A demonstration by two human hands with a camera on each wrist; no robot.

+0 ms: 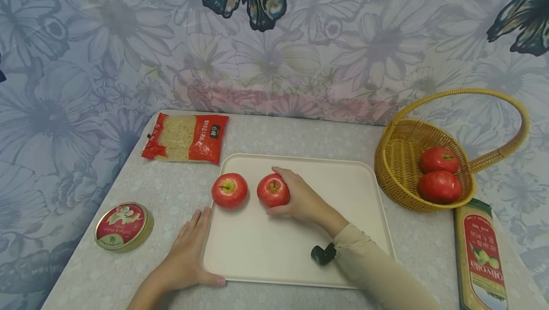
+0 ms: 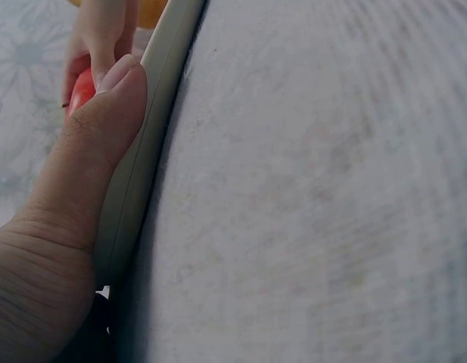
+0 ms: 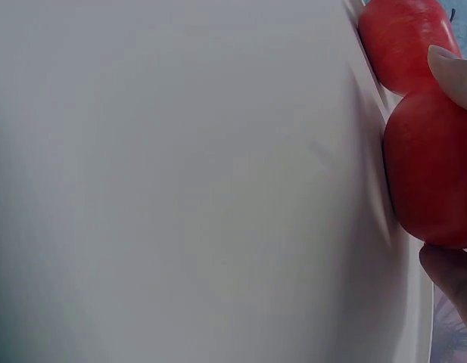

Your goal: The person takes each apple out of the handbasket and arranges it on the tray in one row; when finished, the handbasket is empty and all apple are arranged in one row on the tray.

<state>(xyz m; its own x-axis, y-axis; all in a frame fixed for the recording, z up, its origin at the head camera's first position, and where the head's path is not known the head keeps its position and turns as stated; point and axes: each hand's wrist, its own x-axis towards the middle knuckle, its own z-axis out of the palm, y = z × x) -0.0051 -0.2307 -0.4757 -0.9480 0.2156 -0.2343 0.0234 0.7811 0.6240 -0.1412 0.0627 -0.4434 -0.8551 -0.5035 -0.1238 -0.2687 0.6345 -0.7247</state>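
Note:
My right hand [image 1: 300, 198] grips a red apple [image 1: 273, 190] from its right side, thumb toward the front and fingers behind it. The apple is on the cream tray [image 1: 274, 257], stem end up, also close up in the right wrist view. Left of it, a second red apple [image 1: 229, 191] sits at the tray's back left corner. My left hand [image 1: 184, 253] rests at the front left corner, fingers straight along the left side and thumb against the front rim. The left wrist view shows that thumb [image 2: 104, 113] on the tray's edge.
A yellow wicker basket [image 1: 392, 176] with two red round fruits stands right of the tray, a green and red Olivoila package [image 1: 482, 262] before it. A red pasta bag [image 1: 186, 138] lies back left, a round tin [image 1: 124, 226] left. The dark wrist camera [image 1: 322, 254] is over the tray.

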